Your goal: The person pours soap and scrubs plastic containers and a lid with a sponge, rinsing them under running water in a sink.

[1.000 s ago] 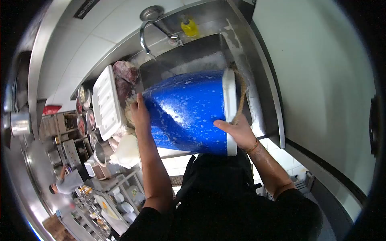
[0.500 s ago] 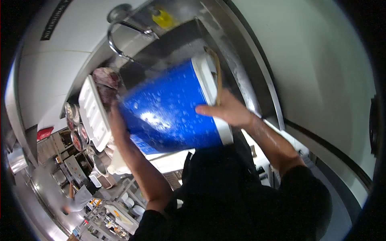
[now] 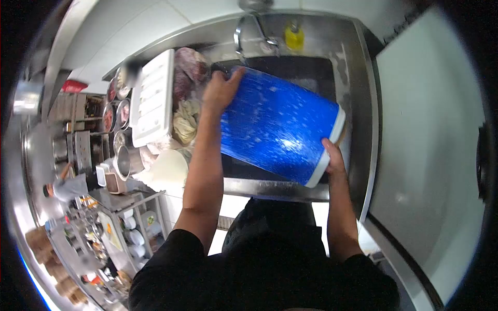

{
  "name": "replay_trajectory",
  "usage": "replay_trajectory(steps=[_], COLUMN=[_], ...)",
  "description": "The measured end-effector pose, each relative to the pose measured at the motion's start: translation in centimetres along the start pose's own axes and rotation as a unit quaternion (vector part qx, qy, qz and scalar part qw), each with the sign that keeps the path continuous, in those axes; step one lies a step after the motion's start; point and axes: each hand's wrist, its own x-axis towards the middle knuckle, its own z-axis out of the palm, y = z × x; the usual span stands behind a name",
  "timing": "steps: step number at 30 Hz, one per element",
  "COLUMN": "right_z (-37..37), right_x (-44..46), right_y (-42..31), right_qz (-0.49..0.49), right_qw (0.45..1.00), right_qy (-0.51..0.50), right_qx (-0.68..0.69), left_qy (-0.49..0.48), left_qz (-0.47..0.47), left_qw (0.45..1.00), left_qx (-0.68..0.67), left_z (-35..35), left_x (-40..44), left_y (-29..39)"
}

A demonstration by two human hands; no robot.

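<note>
A wet blue cooler box with a white rim lies on its side over the sink, flecked with water or suds. My left hand grips its left end near the top corner, thumb along the blue wall. At the lower right, my right hand holds the white-rimmed end, its thumb on the blue side and its other fingers hidden behind. A tan handle shows partly beside that rim. The chrome tap stands behind the box.
Left of the sink are a white ribbed panel, dark red meat, a crumpled cloth-like heap and metal bowls. A yellow bottle stands behind the sink. Another person is at the far left.
The cooler box has turned clockwise, its white-rimmed end swinging down to the right. Both hands have stayed on it, and my view has rotated and shifted over the sink.
</note>
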Motion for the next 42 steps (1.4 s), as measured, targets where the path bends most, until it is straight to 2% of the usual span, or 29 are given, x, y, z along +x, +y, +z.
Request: replay_trajectory(steps=[1, 2, 3, 4, 6, 7, 8, 9, 10, 11, 12, 13, 14, 18, 20, 23, 25, 26, 28, 30, 33, 35, 36, 37, 38, 39, 40, 42], right_z=[0.9, -1.1, -2.5, -2.8, -3.2, -3.9, -4.4, -4.7, -5.2, -5.7, -6.0, -5.4, -4.8, -5.3, -7.2, -4.1, -2.2, -1.3, 0.0, 5.2, 9.8, 9.3, 8.3, 7.3, 6.1, 5.5, 5.3, 7.6], right_x=[-0.8, -0.4, -0.4, -1.3, -1.5, -1.7, -1.7, -1.3, -1.4, -2.0, -1.9, -2.2, -2.6, -2.4, -3.3, -4.6, -4.3, -3.9, -4.0, -4.1, -3.7, -2.5, -1.2, 0.1, 1.8, 3.2, 4.5, 5.5], right_y=[-1.1, -0.2, 0.0, 0.1, 0.0, 0.3, 0.6, 0.5, 0.4, 0.3, 0.0, -0.2, -0.3, -1.5, -1.8, -3.2, -2.9, -2.9, -4.6, -7.1, -6.6, -6.8, -6.8, -6.8, -7.3, -8.3, -9.4, -11.5], right_qz=[-0.015, -0.014, -0.036, -0.057, -0.089, -0.096, -0.104, -0.096, -0.086, -0.075, -0.057, -0.058, -0.063, -0.061, -0.027, -0.012, -0.047, -0.066, -0.051, 0.051, 0.028, -0.065, -0.119, -0.171, -0.231, -0.198, -0.166, -0.115], right_qw=[0.999, 0.999, 0.999, 0.998, 0.996, 0.995, 0.994, 0.995, 0.996, 0.996, 0.998, 0.998, 0.998, 0.996, 0.995, 0.986, 0.945, 0.915, 0.802, 0.569, 0.462, 0.469, 0.465, 0.458, 0.443, 0.45, 0.459, 0.512], right_qy=[-0.038, 0.045, -0.005, 0.008, 0.016, 0.016, 0.018, 0.026, 0.038, 0.052, 0.002, 0.015, 0.032, 0.049, 0.083, 0.084, 0.183, 0.227, 0.248, 0.292, 0.348, 0.32, 0.306, 0.29, 0.275, 0.278, 0.277, 0.266], right_qx=[0.011, 0.009, 0.028, 0.027, 0.019, 0.012, 0.005, 0.005, 0.002, -0.002, -0.001, 0.002, 0.005, -0.032, -0.039, -0.142, -0.268, -0.327, -0.541, -0.767, -0.815, -0.821, -0.822, -0.823, -0.822, -0.825, -0.828, -0.809], left_qy=[-0.024, -0.016, -0.01, -0.011, 0.141, 0.178, 0.193, 0.171, 0.105, 0.042, 0.016, -0.007, 0.0, 0.017, 0.029, 0.05, 0.072, 0.083, 0.107, 0.119, 0.116, 0.107, 0.107, 0.107, 0.12, 0.133, 0.147, 0.175], left_qz=[0.002, 0.012, 0.021, 0.025, 0.012, -0.012, -0.137, -0.217, -0.265, -0.279, -0.281, -0.296, -0.296, -0.28, -0.274, -0.268, -0.261, -0.258, -0.254, -0.255, -0.252, -0.249, -0.248, -0.243, -0.239, -0.234, -0.25, -0.287], left_qw=[1.0, 0.998, 0.996, 0.992, 0.956, 0.94, 0.869, 0.79, 0.692, 0.597, 0.533, 0.473, 0.456, 0.423, 0.419, 0.439, 0.457, 0.465, 0.48, 0.488, 0.518, 0.55, 0.54, 0.524, 0.452, 0.376, 0.379, 0.385], left_qx=[-0.012, -0.051, -0.09, -0.126, -0.256, -0.292, -0.434, -0.548, -0.663, -0.751, -0.798, -0.83, -0.839, -0.862, -0.865, -0.856, -0.847, -0.843, -0.833, -0.826, -0.809, -0.79, -0.797, -0.809, -0.851, -0.887, -0.879, -0.859], left_z=[-0.5, -1.7, -2.8, -3.1, -0.2, 1.1, 6.6, 10.2, 13.0, 15.4, 17.3, 19.0, 20.5, 24.0, 24.9, 25.0, 24.0, 23.6, 23.3, 23.5, 23.3, 23.4, 23.2, 23.1, 22.2, 21.5, 21.4, 21.5], left_x=[0.3, -0.4, -2.7, -5.5, -9.0, -11.3, -10.5, -10.6, -10.7, -10.3, -9.4, -8.3, -7.0, -1.7, 0.0, 0.3, -0.2, -0.7, -2.4, -4.0, -5.4, -6.5, -7.3, -8.2, -9.0, -9.9, -10.4, -11.6], left_y=[0.3, 0.2, 0.0, -0.9, -7.5, -10.1, -18.1, -20.8, -21.4, -22.0, -22.2, -22.5, -22.9, -24.5, -25.8, -27.3, -28.4, -28.6, -29.0, -28.9, -29.2, -29.8, -29.8, -29.6, -28.3, -27.1, -26.6, -25.8])
